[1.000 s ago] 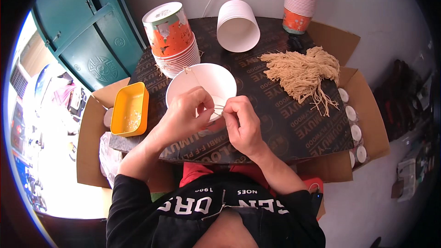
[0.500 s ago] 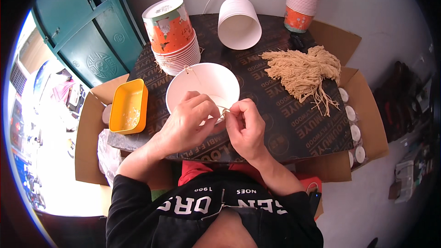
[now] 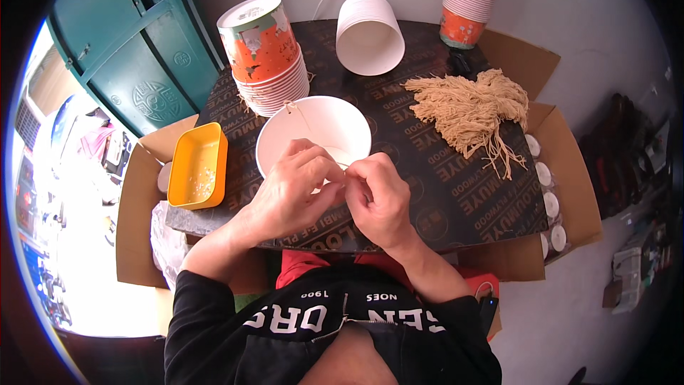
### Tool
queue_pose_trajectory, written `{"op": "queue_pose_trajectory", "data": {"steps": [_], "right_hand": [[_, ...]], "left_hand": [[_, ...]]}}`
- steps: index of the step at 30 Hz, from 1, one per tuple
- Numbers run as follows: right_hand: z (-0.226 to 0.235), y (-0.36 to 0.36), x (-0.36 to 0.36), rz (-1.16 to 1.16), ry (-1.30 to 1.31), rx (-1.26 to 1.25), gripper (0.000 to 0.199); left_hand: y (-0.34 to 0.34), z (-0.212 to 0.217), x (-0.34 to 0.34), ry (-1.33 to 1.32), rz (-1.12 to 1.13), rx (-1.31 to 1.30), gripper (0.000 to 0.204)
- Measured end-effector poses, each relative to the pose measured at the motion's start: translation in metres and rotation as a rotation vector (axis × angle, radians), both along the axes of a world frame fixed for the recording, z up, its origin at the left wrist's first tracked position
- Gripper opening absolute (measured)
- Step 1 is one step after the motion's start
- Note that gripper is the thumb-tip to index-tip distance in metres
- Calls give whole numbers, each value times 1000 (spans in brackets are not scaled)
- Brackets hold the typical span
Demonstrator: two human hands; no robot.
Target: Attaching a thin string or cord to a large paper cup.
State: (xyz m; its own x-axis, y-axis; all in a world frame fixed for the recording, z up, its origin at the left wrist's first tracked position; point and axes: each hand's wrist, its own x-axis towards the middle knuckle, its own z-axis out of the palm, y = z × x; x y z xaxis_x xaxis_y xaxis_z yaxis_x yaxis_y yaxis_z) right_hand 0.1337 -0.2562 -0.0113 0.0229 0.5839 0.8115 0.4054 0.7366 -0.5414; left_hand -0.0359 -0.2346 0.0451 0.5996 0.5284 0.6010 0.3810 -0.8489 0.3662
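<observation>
A white paper bucket [image 3: 281, 132] stands mouth up at the table's near side, with a thin beige string [image 3: 291, 107] at its far left rim. Both of my hands meet at its near rim. My left hand [image 3: 298, 184] is closed in a pinch over the rim. Against its fingertips my right hand [image 3: 380, 198] pinches too, with a bit of string just showing between them inside the bucket. The fingers hide most of that string and the near rim. To the right lies a bundle of beige strings [image 3: 467, 110].
Upside-down orange and white buckets [image 3: 263, 50] are stacked behind. A white bucket stack [image 3: 370, 43] lies on its side; a taller stack [image 3: 463, 14] stands back right. A yellow tray [image 3: 198, 171] with small white bits sits left. Cardboard boxes [image 3: 570, 192] flank the dark table [image 3: 420, 207].
My right hand has closed in toward my left fingertips, and the string loop visible between them has mostly gone behind the fingers. The bucket has stayed almost in place.
</observation>
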Motion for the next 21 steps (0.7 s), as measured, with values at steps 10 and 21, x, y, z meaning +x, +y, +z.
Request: {"op": "queue_pose_trajectory", "data": {"steps": [10,21], "right_hand": [[4,-3,9,-5,-89,27,21],[4,-8,10,95,27,-120,13]], "left_hand": [[1,-1,4,-23,23,-80,16],[0,2,7,-29,36,-85,15]]}}
